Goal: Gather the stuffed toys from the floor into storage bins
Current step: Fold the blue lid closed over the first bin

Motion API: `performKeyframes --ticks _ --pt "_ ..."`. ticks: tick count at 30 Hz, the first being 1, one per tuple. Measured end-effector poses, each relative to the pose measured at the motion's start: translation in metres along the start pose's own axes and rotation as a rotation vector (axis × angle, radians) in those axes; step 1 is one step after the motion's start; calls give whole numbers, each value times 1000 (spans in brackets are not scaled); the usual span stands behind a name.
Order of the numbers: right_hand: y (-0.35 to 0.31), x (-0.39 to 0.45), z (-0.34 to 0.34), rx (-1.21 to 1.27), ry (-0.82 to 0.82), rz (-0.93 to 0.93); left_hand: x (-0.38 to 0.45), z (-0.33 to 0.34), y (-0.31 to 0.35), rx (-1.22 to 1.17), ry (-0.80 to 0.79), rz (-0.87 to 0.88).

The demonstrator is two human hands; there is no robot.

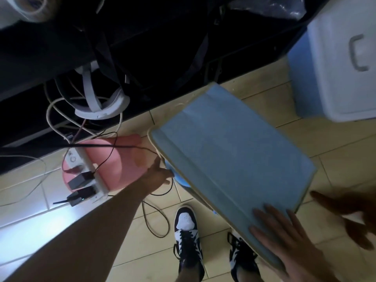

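A blue fabric storage bin [230, 155] with a cream rim is tilted above the tiled floor, its opening turned to the left and away from me. My left hand [159, 173] grips the rim at the bin's left corner, thumb up. My right hand [284, 231] lies flat with fingers spread against the bin's near wall, supporting it. A small bright blue thing [180, 179] peeks out under the rim by my left fingers; I cannot tell what it is. No stuffed toy is clearly visible.
A pink rounded object [122, 159] sits on the floor left of the bin, with a white power strip [89, 169], plugged adapters and thin cables across it. Dark furniture with tangled cords is behind. A pale plastic box [343, 64] stands at upper right. My shoes [187, 231] are below.
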State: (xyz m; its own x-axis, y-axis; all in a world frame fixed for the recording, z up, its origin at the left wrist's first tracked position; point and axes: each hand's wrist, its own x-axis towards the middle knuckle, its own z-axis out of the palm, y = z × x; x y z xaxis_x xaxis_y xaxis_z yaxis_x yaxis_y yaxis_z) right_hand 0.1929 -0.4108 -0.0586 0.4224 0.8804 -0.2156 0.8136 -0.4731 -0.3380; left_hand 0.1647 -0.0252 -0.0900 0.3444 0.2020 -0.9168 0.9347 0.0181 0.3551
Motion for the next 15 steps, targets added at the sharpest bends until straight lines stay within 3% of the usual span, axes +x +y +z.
performKeyframes --ticks 3,8,12,15 --pt "-17 17 10 -118 -23 -91 -8 16 8 -168 -25 -100" --pt "-36 30 33 -141 -149 -73 -6 38 10 -373 -33 -43" --pt "-40 42 40 -193 -212 92 -3 60 22 -404 18 4" --pt "-47 53 50 -214 -179 150 -9 70 22 -662 17 3"
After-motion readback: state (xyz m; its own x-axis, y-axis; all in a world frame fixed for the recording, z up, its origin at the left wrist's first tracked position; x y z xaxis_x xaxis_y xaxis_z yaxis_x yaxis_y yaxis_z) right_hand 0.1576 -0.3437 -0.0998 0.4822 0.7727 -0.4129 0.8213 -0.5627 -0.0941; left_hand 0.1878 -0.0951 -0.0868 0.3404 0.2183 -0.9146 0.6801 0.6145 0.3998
